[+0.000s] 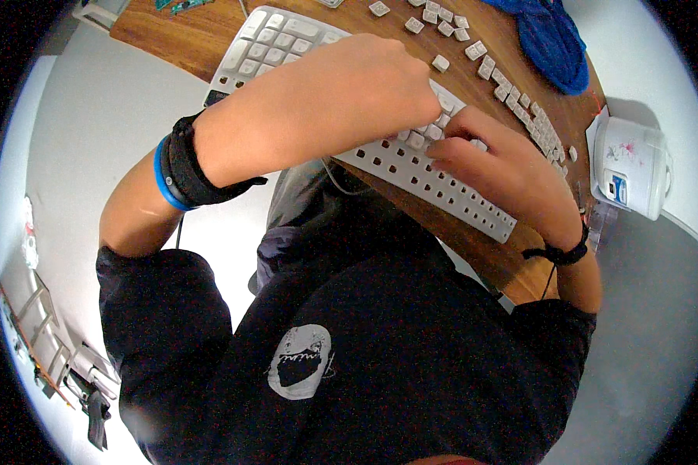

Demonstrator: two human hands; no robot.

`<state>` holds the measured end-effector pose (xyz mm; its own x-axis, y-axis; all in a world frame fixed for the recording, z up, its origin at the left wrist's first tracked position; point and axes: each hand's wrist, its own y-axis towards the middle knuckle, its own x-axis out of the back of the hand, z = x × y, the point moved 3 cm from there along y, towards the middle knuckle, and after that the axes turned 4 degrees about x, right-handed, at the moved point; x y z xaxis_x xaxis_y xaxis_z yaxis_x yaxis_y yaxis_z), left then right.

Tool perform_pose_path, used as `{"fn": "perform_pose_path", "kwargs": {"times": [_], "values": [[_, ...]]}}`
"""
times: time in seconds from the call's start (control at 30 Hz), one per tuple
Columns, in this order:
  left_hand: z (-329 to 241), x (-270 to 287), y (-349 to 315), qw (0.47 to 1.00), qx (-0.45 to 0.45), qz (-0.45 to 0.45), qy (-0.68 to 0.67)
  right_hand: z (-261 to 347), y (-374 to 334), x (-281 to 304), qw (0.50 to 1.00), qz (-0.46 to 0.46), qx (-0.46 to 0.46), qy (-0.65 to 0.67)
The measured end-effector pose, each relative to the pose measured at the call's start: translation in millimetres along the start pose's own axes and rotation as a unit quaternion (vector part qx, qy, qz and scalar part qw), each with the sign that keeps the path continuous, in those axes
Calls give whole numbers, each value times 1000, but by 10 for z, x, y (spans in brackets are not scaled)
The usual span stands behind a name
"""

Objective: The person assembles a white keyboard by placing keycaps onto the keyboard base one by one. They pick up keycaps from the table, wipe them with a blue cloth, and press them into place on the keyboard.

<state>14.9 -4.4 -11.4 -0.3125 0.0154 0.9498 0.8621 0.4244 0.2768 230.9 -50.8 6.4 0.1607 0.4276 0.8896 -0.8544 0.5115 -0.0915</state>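
A white keyboard (423, 182) lies at a slant on the wooden desk. White keycaps (275, 54) cover its upper left part, while the near right rows show bare switch openings. My left hand (392, 81) reaches across the keyboard's middle, knuckles up and fingers curled down; whatever they hold is hidden beneath. Just right of it, my right hand (504, 167) is bent over the keys with thumb and fingers curled in. A white keycap (479, 144) shows between its thumb and forefinger. More fitted keycaps (415, 140) sit between the two hands.
Many loose white keycaps (512, 97) lie in a curved band beyond the keyboard, with one single keycap (440, 63) nearer it. A blue cloth (551, 46) rests at the far right. A white container (632, 167) stands right of the desk. A cable (337, 178) hangs below the keyboard.
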Motion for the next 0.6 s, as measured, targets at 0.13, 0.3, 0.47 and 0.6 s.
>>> {"fn": "perform_pose_path", "kwargs": {"times": [0.13, 0.3, 0.47, 0.6], "values": [[4, -24, 23, 1000, -7, 3, -24, -10, -62, -92, 993, -93, -48, 60], [19, 10, 34, 999, -1, 25, -43, -39, -43, -85, 994, -76, -58, 50], [14, -24, 38, 998, 16, 32, -43, -12, 24, -101, 986, -90, -110, 86], [18, -23, 61, 999, 12, 42, -32, -61, 30, -144, 992, -101, -60, 43]]}}
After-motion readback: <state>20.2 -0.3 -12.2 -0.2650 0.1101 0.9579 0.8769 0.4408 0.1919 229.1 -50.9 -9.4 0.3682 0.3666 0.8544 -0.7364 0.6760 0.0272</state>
